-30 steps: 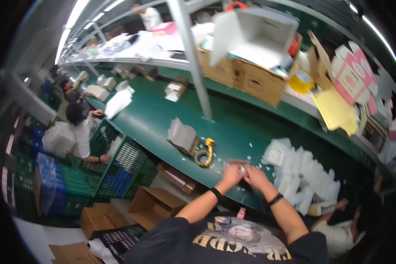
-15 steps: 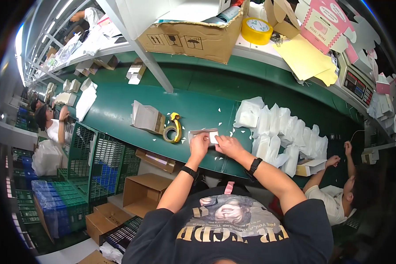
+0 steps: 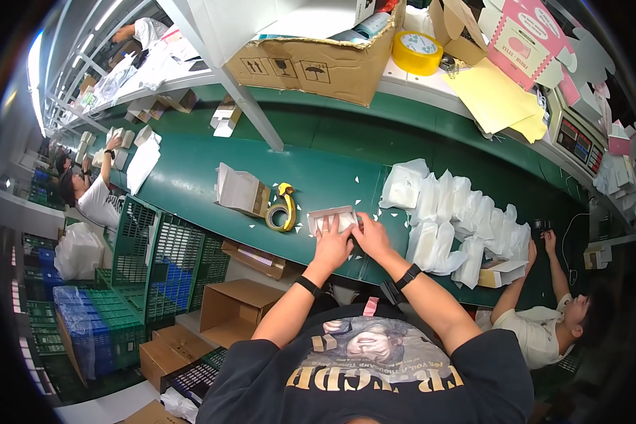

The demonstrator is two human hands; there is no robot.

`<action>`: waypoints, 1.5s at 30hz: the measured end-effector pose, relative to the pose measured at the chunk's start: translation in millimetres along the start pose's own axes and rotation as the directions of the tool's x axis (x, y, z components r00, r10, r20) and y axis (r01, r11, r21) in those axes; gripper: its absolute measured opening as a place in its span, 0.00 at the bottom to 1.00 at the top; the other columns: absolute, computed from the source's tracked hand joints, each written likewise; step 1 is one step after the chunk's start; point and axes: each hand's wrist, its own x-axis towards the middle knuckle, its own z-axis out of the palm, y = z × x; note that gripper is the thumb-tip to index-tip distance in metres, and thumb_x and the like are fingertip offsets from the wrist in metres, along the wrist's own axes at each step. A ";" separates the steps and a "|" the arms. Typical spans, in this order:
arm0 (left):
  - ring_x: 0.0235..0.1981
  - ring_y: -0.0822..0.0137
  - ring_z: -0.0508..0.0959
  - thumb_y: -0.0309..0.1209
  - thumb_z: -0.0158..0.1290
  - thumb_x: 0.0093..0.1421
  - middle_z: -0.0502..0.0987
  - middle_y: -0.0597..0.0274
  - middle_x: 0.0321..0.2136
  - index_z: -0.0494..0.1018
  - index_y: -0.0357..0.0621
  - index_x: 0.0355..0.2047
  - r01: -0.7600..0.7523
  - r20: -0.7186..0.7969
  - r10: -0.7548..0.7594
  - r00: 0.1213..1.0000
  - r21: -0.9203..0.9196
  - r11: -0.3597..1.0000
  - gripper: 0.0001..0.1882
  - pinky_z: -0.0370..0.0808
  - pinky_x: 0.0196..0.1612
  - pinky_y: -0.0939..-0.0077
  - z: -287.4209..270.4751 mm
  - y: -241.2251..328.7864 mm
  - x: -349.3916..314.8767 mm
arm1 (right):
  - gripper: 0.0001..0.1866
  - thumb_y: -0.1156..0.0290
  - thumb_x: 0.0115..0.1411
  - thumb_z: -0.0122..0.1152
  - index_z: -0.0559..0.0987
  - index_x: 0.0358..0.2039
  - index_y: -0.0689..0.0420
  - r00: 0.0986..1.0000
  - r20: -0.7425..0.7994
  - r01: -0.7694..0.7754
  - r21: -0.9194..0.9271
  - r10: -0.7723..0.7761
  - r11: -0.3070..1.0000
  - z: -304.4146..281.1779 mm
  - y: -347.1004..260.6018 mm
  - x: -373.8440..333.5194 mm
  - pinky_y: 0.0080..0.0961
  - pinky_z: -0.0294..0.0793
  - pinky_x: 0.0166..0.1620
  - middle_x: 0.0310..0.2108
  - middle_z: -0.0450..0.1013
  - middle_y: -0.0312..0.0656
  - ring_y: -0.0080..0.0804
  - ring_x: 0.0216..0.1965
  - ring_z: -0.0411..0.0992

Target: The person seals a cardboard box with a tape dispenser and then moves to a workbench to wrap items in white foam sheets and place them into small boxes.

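Observation:
A small open carton (image 3: 321, 214) with white contents lies in front of me on the green worktop (image 3: 191, 180). My left hand (image 3: 331, 245) reaches over its near side, fingers spread and pressed down on the white contents. At the right end, my right hand (image 3: 372, 236) holds the carton's edge between thumb and fingers. What exactly lies inside is partly hidden by my fingers. Just left of the carton stands a yellow tape dispenser (image 3: 283, 215) with a roll of tape. Beyond it an open cardboard box (image 3: 242, 189) rests on the worktop.
Rows of white-bagged packages (image 3: 434, 205) stand to the right. A co-worker (image 3: 544, 328) works beyond them; more people sit at the far left. Green crates (image 3: 155, 261) and an open brown carton (image 3: 237, 307) are at lower left. A shelf with a large cardboard box (image 3: 318, 71) runs above the worktop.
My left hand has moved from the carton's near edge onto its contents, fingers now spread. My right hand has shifted to the right end. The co-worker's hands at right have moved.

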 end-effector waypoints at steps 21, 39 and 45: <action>0.54 0.35 0.72 0.36 0.55 0.56 0.72 0.31 0.51 0.72 0.29 0.51 0.418 0.033 -0.515 0.857 -0.629 0.655 0.26 0.70 0.58 0.50 40.4 -44.1 43.0 | 0.41 0.46 0.62 0.52 0.67 0.58 0.75 0.949 0.134 -0.294 0.061 0.284 0.954 52.6 -30.9 42.5 0.42 0.60 0.66 0.59 0.64 0.71 0.61 0.63 0.62; 0.52 0.39 0.76 0.40 0.48 0.61 0.75 0.33 0.49 0.75 0.35 0.50 0.267 0.227 -0.202 0.953 -0.302 0.915 0.24 0.71 0.56 0.47 -24.0 0.3 35.3 | 0.35 0.50 0.58 0.53 0.77 0.46 0.77 0.894 0.269 -0.406 0.151 0.358 0.901 11.4 -49.5 46.6 0.41 0.74 0.52 0.47 0.76 0.64 0.55 0.52 0.75; 0.44 0.40 0.79 0.39 0.51 0.60 0.80 0.38 0.40 0.77 0.37 0.45 0.157 0.096 -0.136 0.986 -0.262 0.952 0.20 0.74 0.51 0.51 21.3 -30.4 -10.3 | 0.29 0.49 0.61 0.50 0.82 0.40 0.66 0.848 0.468 -0.022 -0.440 0.250 0.898 35.3 -61.4 57.8 0.46 0.73 0.54 0.45 0.76 0.63 0.59 0.49 0.75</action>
